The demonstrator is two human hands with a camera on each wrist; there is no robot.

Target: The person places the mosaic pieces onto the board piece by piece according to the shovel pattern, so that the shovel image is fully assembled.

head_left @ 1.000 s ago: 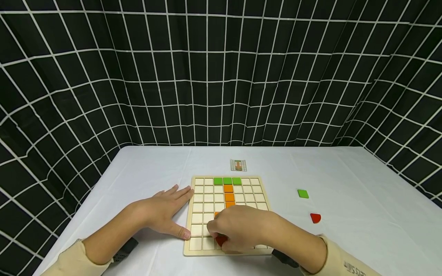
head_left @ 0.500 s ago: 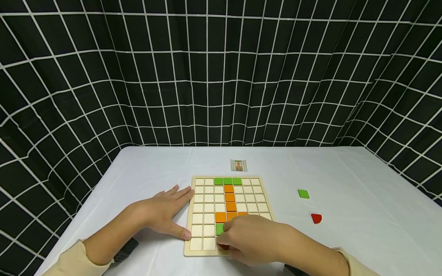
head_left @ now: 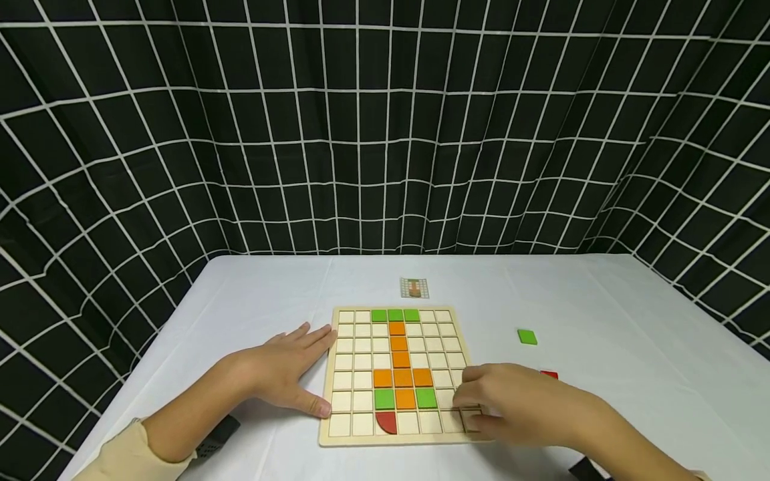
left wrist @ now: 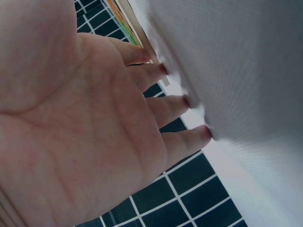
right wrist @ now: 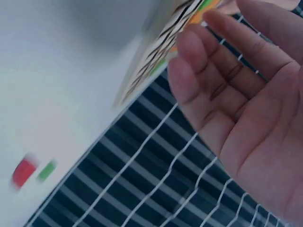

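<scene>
A pale wooden grid board lies flat on the table. Three green tiles are in its top row, with several orange tiles below. Lower down, a green tile and another green tile flank an orange tile. A red quarter-round tile sits in the bottom row. My left hand rests palm down with fingers spread, touching the board's left edge. Over the board's lower right corner is my right hand, its fingers loosely bent and nothing held, as the right wrist view shows.
On the white table right of the board lie a loose green tile and a second red tile, partly hidden behind my right hand. A small printed pattern card lies beyond the board. A black, white-gridded curtain stands behind the table.
My right hand has let go of the red quarter-round tile in the bottom row and moved right, uncovering the lower tiles. My left hand has stayed in place.
</scene>
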